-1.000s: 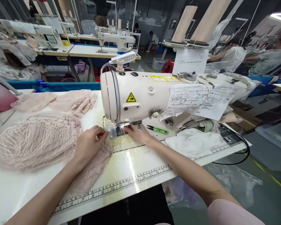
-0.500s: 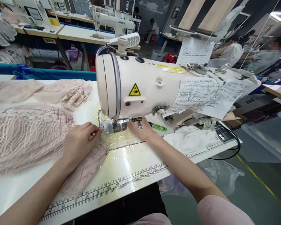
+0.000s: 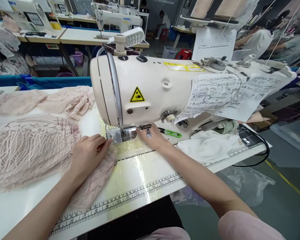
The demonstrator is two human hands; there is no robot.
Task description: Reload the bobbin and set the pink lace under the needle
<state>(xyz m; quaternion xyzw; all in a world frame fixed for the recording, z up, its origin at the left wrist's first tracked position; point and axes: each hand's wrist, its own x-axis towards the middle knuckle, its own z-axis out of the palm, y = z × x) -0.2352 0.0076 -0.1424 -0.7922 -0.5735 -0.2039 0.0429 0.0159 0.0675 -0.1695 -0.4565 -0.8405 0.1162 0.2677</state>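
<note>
My left hand (image 3: 90, 156) rests on the pale pink lace fabric (image 3: 97, 186), left of the metal needle plate (image 3: 117, 136). Its thumb and forefinger are pinched together at the plate's left end; anything between them is too small to make out. Under the head of the white sewing machine (image 3: 145, 90), my right hand (image 3: 153, 138) reaches in from the right beside the presser foot (image 3: 127, 130). The machine partly covers its fingers, so their grip is hidden. More of the lace (image 3: 27, 150) lies bunched to the left.
Green thread snips (image 3: 171, 133) lie right of my right hand. Farther right are a white cloth (image 3: 207, 146) and a coiled cord (image 3: 227, 128). A printed ruler (image 3: 117, 201) runs along the table's front edge. Handwritten papers (image 3: 215, 95) hang on the machine. People sit in the background.
The camera view has shifted a little, so the machine head appears farther left and larger. Both hands stay almost in place at the needle plate; the lace keeps nearly the same lie.
</note>
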